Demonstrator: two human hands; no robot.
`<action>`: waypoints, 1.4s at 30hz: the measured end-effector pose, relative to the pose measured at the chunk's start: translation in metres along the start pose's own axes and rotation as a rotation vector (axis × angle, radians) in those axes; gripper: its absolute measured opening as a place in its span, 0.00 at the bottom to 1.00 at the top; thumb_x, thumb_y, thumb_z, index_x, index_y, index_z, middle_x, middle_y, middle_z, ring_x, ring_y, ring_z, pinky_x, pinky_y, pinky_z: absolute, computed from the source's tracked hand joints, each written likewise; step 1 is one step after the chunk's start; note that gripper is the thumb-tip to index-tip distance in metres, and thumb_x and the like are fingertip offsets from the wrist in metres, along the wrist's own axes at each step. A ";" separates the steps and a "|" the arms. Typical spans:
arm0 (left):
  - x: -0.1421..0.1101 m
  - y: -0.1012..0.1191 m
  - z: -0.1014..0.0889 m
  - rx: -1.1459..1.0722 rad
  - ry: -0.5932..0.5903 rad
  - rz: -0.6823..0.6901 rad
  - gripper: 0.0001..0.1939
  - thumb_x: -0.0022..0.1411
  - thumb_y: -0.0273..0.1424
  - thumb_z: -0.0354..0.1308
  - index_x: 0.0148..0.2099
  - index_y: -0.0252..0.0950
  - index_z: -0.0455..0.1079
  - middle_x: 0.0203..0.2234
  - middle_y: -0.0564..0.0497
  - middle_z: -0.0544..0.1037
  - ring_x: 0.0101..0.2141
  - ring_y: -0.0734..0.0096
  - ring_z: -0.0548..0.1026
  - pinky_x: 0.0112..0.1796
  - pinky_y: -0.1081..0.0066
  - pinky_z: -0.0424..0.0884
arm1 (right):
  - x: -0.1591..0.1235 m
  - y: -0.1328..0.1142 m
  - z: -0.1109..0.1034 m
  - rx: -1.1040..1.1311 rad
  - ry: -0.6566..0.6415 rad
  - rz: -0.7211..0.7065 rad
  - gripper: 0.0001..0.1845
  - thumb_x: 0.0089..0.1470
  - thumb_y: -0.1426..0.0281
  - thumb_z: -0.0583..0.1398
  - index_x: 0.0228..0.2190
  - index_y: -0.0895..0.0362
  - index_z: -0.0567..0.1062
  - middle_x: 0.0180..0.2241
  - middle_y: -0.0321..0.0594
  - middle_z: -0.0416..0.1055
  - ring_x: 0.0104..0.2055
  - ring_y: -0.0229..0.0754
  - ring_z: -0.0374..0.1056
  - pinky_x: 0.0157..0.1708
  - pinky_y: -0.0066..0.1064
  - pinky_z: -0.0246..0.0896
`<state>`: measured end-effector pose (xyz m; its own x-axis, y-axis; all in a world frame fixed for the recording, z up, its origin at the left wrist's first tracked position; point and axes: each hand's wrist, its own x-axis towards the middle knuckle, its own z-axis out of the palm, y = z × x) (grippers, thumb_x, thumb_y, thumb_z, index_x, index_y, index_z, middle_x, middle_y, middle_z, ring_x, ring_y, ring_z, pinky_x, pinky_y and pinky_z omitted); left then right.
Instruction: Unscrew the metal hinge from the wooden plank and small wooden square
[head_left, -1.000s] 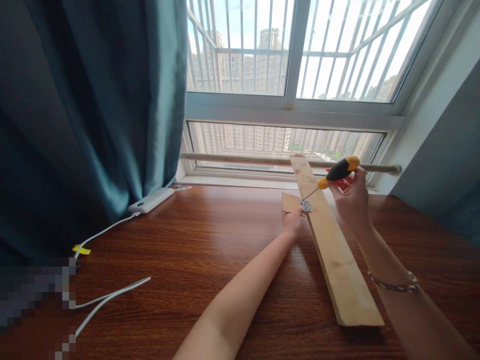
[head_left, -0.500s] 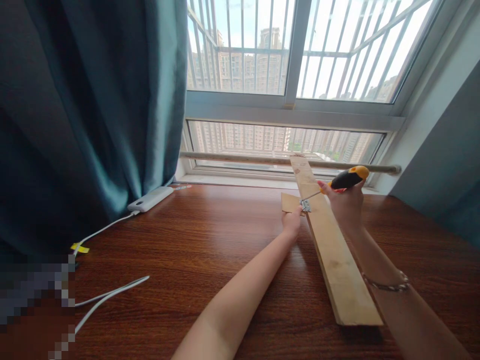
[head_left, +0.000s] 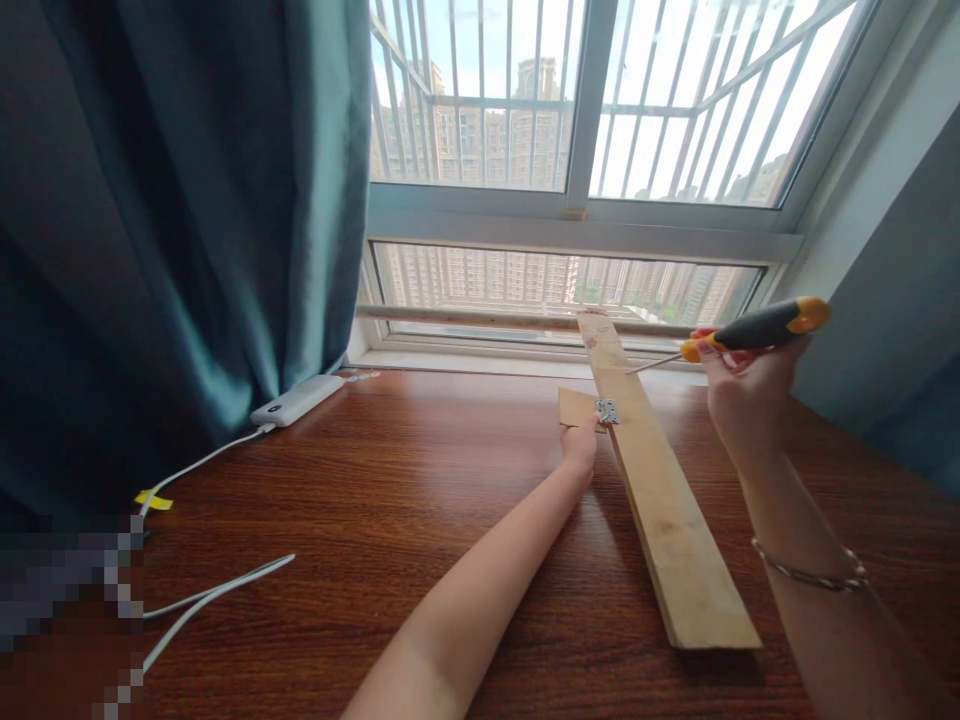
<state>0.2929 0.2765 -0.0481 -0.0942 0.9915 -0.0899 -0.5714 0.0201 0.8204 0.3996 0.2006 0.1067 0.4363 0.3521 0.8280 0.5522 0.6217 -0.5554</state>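
A long pale wooden plank [head_left: 660, 490] runs from the near right toward the window. At its left edge lies a metal hinge [head_left: 607, 412], which spans the plank and a small wooden board [head_left: 575, 406]. My left hand [head_left: 580, 447] grips the near edge of that small board, thumb close to the hinge; its other fingers are mostly hidden. My right hand [head_left: 754, 395] is closed around a black and yellow screwdriver [head_left: 765, 326]. The screwdriver's tip points left, over the plank beyond the hinge and apart from it.
Everything rests on a dark red-brown wood-grain surface [head_left: 360, 470]. On the left, a white power strip [head_left: 300, 400] with a cable sits beside a blue-green curtain [head_left: 225, 220]. A horizontal rail [head_left: 480, 318] crosses before the barred window.
My right hand has moved right, lifting the screwdriver's tip off the hinge. My left hand keeps its hold on the small wooden board.
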 end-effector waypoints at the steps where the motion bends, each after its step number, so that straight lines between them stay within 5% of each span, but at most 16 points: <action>1: 0.000 -0.001 0.000 0.001 0.002 -0.003 0.14 0.48 0.25 0.62 0.40 0.32 0.72 0.42 0.41 0.77 0.45 0.57 0.74 0.48 0.61 0.67 | 0.006 0.006 -0.007 -0.127 0.034 -0.008 0.32 0.47 0.66 0.63 0.49 0.57 0.54 0.39 0.46 0.69 0.36 0.47 0.70 0.35 0.38 0.69; 5: 0.003 -0.003 -0.001 0.002 0.001 0.004 0.13 0.48 0.25 0.62 0.40 0.32 0.72 0.42 0.41 0.77 0.45 0.58 0.74 0.47 0.62 0.67 | 0.021 0.050 -0.031 -0.709 -0.081 0.129 0.27 0.50 0.63 0.62 0.49 0.62 0.64 0.33 0.47 0.71 0.34 0.53 0.69 0.34 0.42 0.66; 9: 0.008 -0.007 -0.002 0.000 0.000 0.019 0.14 0.48 0.25 0.62 0.40 0.31 0.73 0.42 0.42 0.77 0.45 0.57 0.74 0.47 0.61 0.68 | 0.009 0.108 -0.037 -1.039 -0.555 0.363 0.19 0.53 0.65 0.59 0.45 0.61 0.72 0.35 0.49 0.72 0.41 0.54 0.69 0.38 0.36 0.63; 12: 0.011 -0.009 -0.004 0.005 -0.018 0.020 0.13 0.47 0.26 0.62 0.39 0.31 0.73 0.40 0.42 0.78 0.45 0.57 0.74 0.47 0.61 0.68 | -0.013 0.139 -0.035 -1.130 -0.783 0.463 0.18 0.53 0.66 0.59 0.44 0.61 0.74 0.37 0.52 0.72 0.42 0.55 0.68 0.38 0.35 0.63; 18: 0.013 -0.010 -0.005 0.007 -0.049 0.033 0.14 0.47 0.28 0.62 0.39 0.31 0.73 0.40 0.42 0.78 0.43 0.57 0.75 0.46 0.61 0.68 | -0.041 0.163 -0.034 -1.157 -0.884 0.567 0.19 0.48 0.67 0.61 0.43 0.56 0.74 0.37 0.49 0.72 0.41 0.54 0.69 0.38 0.36 0.63; 26: 0.012 -0.010 -0.004 -0.013 -0.058 0.038 0.15 0.46 0.29 0.63 0.39 0.31 0.72 0.40 0.42 0.78 0.44 0.57 0.74 0.47 0.62 0.68 | -0.048 0.168 -0.035 -1.147 -0.910 0.636 0.17 0.45 0.68 0.64 0.40 0.56 0.75 0.38 0.48 0.72 0.42 0.54 0.69 0.39 0.38 0.64; 32: 0.009 -0.008 -0.004 -0.018 -0.069 0.026 0.15 0.47 0.30 0.63 0.39 0.31 0.72 0.41 0.42 0.77 0.44 0.57 0.74 0.48 0.61 0.67 | -0.031 0.146 -0.025 -1.091 -0.760 0.511 0.21 0.47 0.63 0.64 0.41 0.63 0.73 0.39 0.55 0.70 0.43 0.57 0.68 0.40 0.40 0.64; 35: 0.006 -0.005 -0.002 -0.013 -0.079 0.028 0.14 0.47 0.30 0.62 0.39 0.32 0.73 0.41 0.42 0.78 0.44 0.58 0.74 0.48 0.62 0.67 | -0.021 0.121 -0.008 -0.755 -0.818 0.356 0.18 0.52 0.61 0.60 0.42 0.58 0.73 0.38 0.44 0.72 0.40 0.45 0.69 0.38 0.30 0.64; 38: 0.003 -0.001 -0.002 0.000 -0.103 0.044 0.14 0.48 0.31 0.61 0.39 0.31 0.73 0.39 0.43 0.78 0.43 0.58 0.75 0.46 0.62 0.68 | -0.024 0.096 0.010 -0.251 -1.043 0.258 0.19 0.43 0.59 0.66 0.36 0.58 0.76 0.31 0.39 0.72 0.30 0.40 0.68 0.29 0.27 0.62; 42: 0.002 0.001 -0.003 0.021 -0.135 0.049 0.13 0.49 0.31 0.60 0.38 0.30 0.74 0.38 0.41 0.78 0.41 0.57 0.75 0.44 0.62 0.69 | -0.042 0.080 0.025 -0.173 -1.036 0.169 0.13 0.41 0.61 0.66 0.26 0.58 0.77 0.23 0.36 0.70 0.26 0.39 0.64 0.27 0.27 0.58</action>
<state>0.2900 0.2779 -0.0491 -0.0104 0.9996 0.0263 -0.5513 -0.0276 0.8338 0.4081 0.2530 0.0298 -0.2562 0.8991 0.3549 0.6699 0.4298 -0.6053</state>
